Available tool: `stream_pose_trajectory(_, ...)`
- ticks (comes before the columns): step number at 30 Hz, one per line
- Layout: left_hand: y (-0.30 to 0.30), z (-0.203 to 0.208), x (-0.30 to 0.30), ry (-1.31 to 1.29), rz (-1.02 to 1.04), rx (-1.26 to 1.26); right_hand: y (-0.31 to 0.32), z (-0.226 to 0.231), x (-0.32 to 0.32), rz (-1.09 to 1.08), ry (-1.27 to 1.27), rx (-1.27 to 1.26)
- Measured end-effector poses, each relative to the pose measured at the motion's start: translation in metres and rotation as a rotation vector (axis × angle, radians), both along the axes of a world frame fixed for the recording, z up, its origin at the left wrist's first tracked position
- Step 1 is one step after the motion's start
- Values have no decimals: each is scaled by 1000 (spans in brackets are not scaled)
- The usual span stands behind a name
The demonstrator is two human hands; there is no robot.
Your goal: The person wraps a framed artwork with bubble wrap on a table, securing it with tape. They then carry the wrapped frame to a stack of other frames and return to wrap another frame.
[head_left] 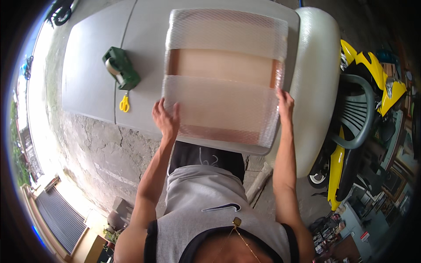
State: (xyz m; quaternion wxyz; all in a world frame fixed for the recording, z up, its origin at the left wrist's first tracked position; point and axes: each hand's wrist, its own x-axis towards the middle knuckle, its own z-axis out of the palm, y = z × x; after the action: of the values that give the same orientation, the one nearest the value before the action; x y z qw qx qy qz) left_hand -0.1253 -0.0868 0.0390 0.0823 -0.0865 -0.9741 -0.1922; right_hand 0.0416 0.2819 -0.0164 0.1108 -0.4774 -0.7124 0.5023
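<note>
Panel point(228, 65) lay on surface point(149, 57) between left hand point(166, 120) and right hand point(286, 101), long axis seemingly near to far. Bubble wrap point(219, 105) covered its far and near parts. Left grip spread at left edge, contact unclear. Right fingers at right edge; couldn't tell if pinching. Neither hand clearly nearer. Tape dispenser point(120, 68), scissors point(124, 104) farther left.

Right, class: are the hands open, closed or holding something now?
Left hand: open, at left edge of bubble-wrapped panel.
Right hand: at its right edge; grip cannot be told.
</note>
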Motion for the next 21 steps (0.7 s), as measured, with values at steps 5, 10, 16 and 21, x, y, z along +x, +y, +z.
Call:
stream_pose_trajectory(5,-122,-23,18,-440,-92,186,-31,13,3,3,-69,30)
stream_pose_trajectory(10,-174,-31,-9,-481,-114,232,-84,48,-18,26,-441,-41)
stream_pose_trajectory(16,-200,-14,-20,-615,-171,376,-210,73,-163,11,104,405)
stream_pose_trajectory(21,-206,-10,-10,-874,-5,242,-347,46,-318,689,264,82)
